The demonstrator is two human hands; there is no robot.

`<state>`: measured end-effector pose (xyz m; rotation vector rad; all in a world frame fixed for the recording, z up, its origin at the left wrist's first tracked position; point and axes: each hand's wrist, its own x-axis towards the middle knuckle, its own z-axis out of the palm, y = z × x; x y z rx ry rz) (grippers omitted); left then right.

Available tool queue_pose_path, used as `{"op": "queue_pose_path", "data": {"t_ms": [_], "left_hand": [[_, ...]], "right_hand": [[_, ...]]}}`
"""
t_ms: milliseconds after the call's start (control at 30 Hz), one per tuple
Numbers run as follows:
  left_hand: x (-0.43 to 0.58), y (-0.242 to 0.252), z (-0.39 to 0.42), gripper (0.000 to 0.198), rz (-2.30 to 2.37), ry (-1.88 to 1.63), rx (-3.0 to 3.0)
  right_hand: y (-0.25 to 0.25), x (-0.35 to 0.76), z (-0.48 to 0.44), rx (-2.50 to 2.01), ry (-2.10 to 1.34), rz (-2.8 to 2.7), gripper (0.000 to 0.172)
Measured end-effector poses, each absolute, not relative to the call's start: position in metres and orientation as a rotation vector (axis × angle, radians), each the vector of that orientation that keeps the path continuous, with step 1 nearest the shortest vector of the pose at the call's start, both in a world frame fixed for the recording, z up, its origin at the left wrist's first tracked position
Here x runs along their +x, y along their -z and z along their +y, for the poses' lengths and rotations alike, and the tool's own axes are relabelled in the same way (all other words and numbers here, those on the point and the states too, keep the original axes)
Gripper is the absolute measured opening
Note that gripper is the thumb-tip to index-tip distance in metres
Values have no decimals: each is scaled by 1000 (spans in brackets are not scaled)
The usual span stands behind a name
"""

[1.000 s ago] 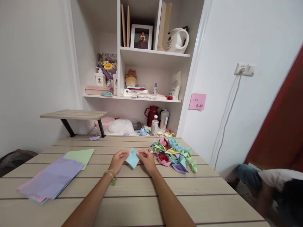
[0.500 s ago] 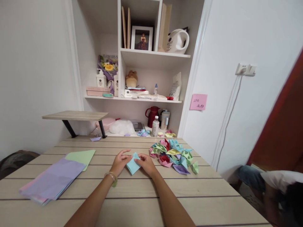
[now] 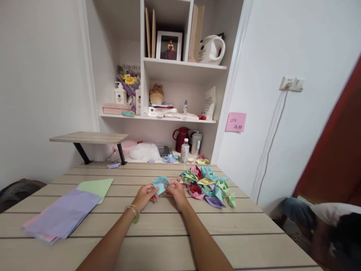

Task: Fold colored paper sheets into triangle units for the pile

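Note:
A small folded light-blue paper (image 3: 161, 183) is held up between both hands, over the middle of the wooden table (image 3: 158, 241). My left hand (image 3: 145, 196) pinches its lower left side, thumb on the near face. On the right side, my right hand (image 3: 176, 191) grips the paper between thumb and fingers. Its top edge looks spread open. To the right of my right hand lies a pile of folded papers (image 3: 205, 181) in pink, red, green, yellow, blue and purple.
Flat purple sheets (image 3: 66, 212) and a green sheet (image 3: 97, 188) lie at the left. A raised wooden shelf (image 3: 90, 137) stands at the back left. A bottle (image 3: 184, 151) stands behind the table. Another person (image 3: 329, 226) is low at the right.
The blue paper has gone from a flat, tilted diamond to a raised shape with its top spread. My left hand's fingers have closed in on its lower side.

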<state>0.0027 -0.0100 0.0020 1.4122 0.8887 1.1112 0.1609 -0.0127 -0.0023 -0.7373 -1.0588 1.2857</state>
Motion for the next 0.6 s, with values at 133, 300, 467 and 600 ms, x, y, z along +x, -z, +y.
{"op": "queue_pose_path", "data": {"t_ms": [133, 300, 467, 600], "left_hand": [[1, -1, -9, 36, 880, -1097, 1407], [3, 0, -11, 37, 895, -1058, 1418], [4, -4, -13, 36, 919, -1093, 1281], [3, -7, -13, 36, 906, -1177, 1174]], "right_hand": [[4, 160, -12, -716, -1303, -1105, 35], [5, 161, -11, -745, -1219, -1134, 33], [3, 161, -13, -754, -1256, -1169, 32], [3, 159, -13, -746, -1205, -1199, 30]]}}
